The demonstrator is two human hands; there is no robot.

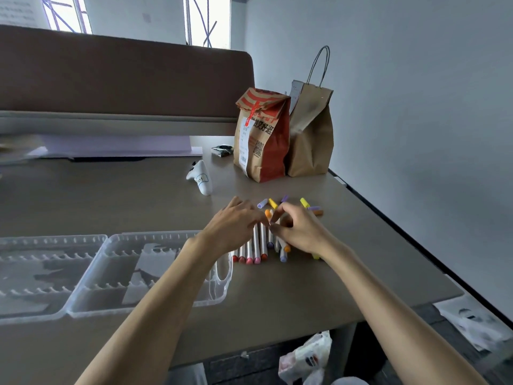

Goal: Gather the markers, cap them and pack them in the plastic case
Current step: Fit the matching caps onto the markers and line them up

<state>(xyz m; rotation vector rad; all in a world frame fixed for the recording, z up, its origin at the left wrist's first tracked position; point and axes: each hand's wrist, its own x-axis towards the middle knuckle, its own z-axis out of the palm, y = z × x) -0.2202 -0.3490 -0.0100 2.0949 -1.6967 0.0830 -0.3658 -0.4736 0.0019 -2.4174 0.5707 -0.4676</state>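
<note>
Several white markers (256, 245) with red, pink and orange ends lie side by side on the brown table, just right of the clear plastic case (91, 273), which lies open and holds no markers. My left hand (233, 223) rests on the top of this row, fingers curled over it. My right hand (299, 229) lies over more markers with purple, orange and yellow ends, its thumb and forefinger pinching at an orange marker tip (268, 213) between the two hands. Loose caps (305, 202) in purple, yellow and orange lie just beyond the hands.
A white handheld controller (201, 177) lies behind the hands. Two paper bags (263, 134) stand at the back right beside a small dark packet (222, 150). A brown partition rises at the back. The table edge runs diagonally on the right, with bags on the floor below.
</note>
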